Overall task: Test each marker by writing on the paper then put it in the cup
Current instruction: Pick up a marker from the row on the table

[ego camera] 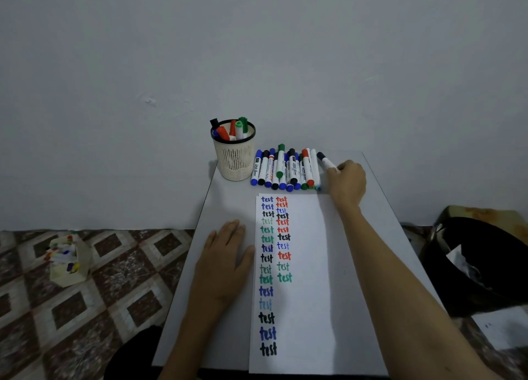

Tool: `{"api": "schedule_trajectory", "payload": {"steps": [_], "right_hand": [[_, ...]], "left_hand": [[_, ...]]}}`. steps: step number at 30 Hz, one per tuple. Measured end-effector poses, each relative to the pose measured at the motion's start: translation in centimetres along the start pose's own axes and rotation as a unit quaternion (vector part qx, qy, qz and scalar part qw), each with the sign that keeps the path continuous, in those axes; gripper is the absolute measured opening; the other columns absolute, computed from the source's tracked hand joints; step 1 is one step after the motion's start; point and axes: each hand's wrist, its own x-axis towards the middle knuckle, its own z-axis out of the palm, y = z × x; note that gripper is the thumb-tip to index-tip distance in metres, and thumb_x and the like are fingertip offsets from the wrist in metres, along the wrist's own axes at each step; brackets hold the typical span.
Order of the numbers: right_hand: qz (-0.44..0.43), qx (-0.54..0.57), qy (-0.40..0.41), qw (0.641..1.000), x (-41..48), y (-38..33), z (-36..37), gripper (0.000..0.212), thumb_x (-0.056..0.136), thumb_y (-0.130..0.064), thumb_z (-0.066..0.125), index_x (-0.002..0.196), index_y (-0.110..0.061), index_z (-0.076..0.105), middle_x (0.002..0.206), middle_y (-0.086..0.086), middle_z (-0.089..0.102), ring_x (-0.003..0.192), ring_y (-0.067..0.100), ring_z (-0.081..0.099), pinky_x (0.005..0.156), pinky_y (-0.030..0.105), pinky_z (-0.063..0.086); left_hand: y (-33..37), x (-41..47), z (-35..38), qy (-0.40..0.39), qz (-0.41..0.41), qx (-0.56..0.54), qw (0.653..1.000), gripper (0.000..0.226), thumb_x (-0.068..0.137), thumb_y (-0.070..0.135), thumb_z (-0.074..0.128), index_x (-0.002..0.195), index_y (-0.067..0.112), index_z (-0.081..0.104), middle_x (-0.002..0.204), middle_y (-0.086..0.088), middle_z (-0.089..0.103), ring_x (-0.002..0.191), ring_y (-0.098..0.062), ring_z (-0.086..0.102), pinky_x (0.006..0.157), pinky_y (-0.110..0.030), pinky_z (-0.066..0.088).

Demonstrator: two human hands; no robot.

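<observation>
Off the paper's (303, 308) left side, down on the patterned floor, sits a small box (68, 262) of coloured pens. Nearer, my left hand (225, 262) lies flat on the desk (225, 196) just beside the paper's left edge, fingers straight and gripping nothing, the thumb at or on that edge. Beyond the paper's far left corner stands the mesh cup (234, 156), with several tested markers already poking out of it. A row of markers (285, 169) lies along the paper's far edge, their long axes running away from me. Past the far right corner, my right hand (347, 181) has its fingers curled round the white barrel of a black-capped marker (325, 161). Its cap points away and leftward, towards the row, and the barrel runs back into my palm. The right hand is plainly the nearer one. I reckon the next move is to draw this marker towards me over the paper, to the bare spot under the last green "test" in the right-hand column. The cap is on, so my left hand will likely have to pull it. Off the paper's right side stands a dark bin (480, 265).
</observation>
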Motion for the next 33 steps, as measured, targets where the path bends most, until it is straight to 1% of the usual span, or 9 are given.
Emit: {"api": "schedule_trajectory", "payload": {"steps": [2,5,8,11,16,19,22,26,33], "right_hand": [[0.006,0.085,0.050,0.995,-0.7,-0.2,-1.2,0.015,0.090,-0.015,0.058,0.097,-0.003,0.062,0.097,0.008,0.056,0.081,0.020,0.054,0.065,0.029,0.040],[0.005,0.240,0.083,0.967,-2.2,-0.8,-3.0,0.015,0.087,-0.013,0.062,0.100,-0.006,0.066,0.100,0.010,0.063,0.080,0.016,0.059,0.063,0.022,0.048],[0.018,0.378,0.030,0.925,-4.7,-1.6,-5.2,0.014,0.085,-0.007,0.068,0.099,-0.008,0.069,0.093,0.008,0.066,0.069,0.008,0.063,0.063,0.024,0.056],[0.040,0.468,-0.060,0.881,-8.4,-2.4,-7.7,0.010,0.087,-0.004,0.067,0.097,-0.004,0.069,0.085,0.007,0.068,0.071,0.012,0.066,0.066,0.026,0.058],[0.030,0.496,-0.219,0.840,-14.5,-1.9,-9.3,0.014,0.096,-0.012,0.054,0.097,0.001,0.059,0.081,0.011,0.068,0.063,0.019,0.066,0.056,0.027,0.058],[0.041,0.494,-0.280,0.822,-16.9,-1.7,-9.1,0.019,0.095,-0.015,0.055,0.099,0.003,0.058,0.086,0.019,0.069,0.064,0.024,0.067,0.057,0.032,0.059],[0.048,0.504,-0.315,0.803,-18.6,-1.9,-8.6,0.015,0.088,-0.011,0.067,0.089,0.000,0.056,0.081,0.021,0.065,0.060,0.024,0.062,0.050,0.031,0.053],[0.065,0.506,-0.331,0.794,-19.3,-1.8,-8.0,0.028,0.077,0.005,0.075,0.075,-0.007,0.049,0.069,0.019,0.059,0.051,0.023,0.054,0.042,0.026,0.042],[0.069,0.527,-0.358,0.767,-18.9,-2.4,-8.0,0.029,0.078,0.006,0.071,0.076,-0.009,0.046,0.064,0.015,0.058,0.047,0.023,0.050,0.045,0.027,0.036]], "left_hand": [[0.0,-0.1,0.0,0.002,0.001,0.004,1.000,0.081,0.078,0.063,0.013,0.142,0.019,0.034,0.150,0.005,0.029,0.128,0.004,0.011,0.111,-0.022,0.006],[0.1,0.0,-0.1,0.003,0.000,0.005,1.000,0.081,0.077,0.063,0.012,0.142,0.019,0.035,0.150,0.005,0.029,0.135,-0.003,0.018,0.111,-0.022,0.006],[0.2,0.0,-0.2,0.003,0.000,0.005,1.000,0.076,0.081,0.061,0.017,0.142,0.019,0.033,0.150,0.005,0.028,0.137,-0.007,0.018,0.110,-0.021,0.005],[0.1,-0.1,-0.1,0.002,0.007,-0.001,1.000,0.074,0.083,0.061,0.019,0.142,0.019,0.034,0.150,0.005,0.028,0.135,-0.003,0.017,0.112,-0.023,0.006],[0.8,-0.2,-0.9,0.018,0.042,-0.075,0.996,0.073,0.082,0.065,0.028,0.140,0.020,0.035,0.144,0.004,0.038,0.131,-0.004,0.027,0.113,-0.033,0.020],[1.7,-0.7,-1.5,0.007,0.117,-0.064,0.991,0.063,0.085,0.059,0.038,0.135,0.020,0.041,0.129,0.006,0.050,0.115,-0.007,0.044,0.096,-0.026,0.037],[1.6,-1.2,-1.3,0.009,0.159,-0.035,0.987,0.046,0.091,0.051,0.035,0.121,0.021,0.052,0.101,0.007,0.059,0.085,-0.004,0.053,0.074,-0.022,0.049],[1.4,-1.5,-0.9,-0.006,0.187,-0.038,0.982,0.032,0.094,0.041,0.033,0.106,0.018,0.053,0.090,0.007,0.056,0.077,-0.004,0.052,0.066,-0.014,0.044],[1.9,-1.6,-1.4,-0.062,0.177,-0.108,0.976,0.021,0.095,0.038,0.033,0.102,0.022,0.044,0.089,0.004,0.062,0.074,-0.006,0.062,0.061,-0.009,0.048]]}}
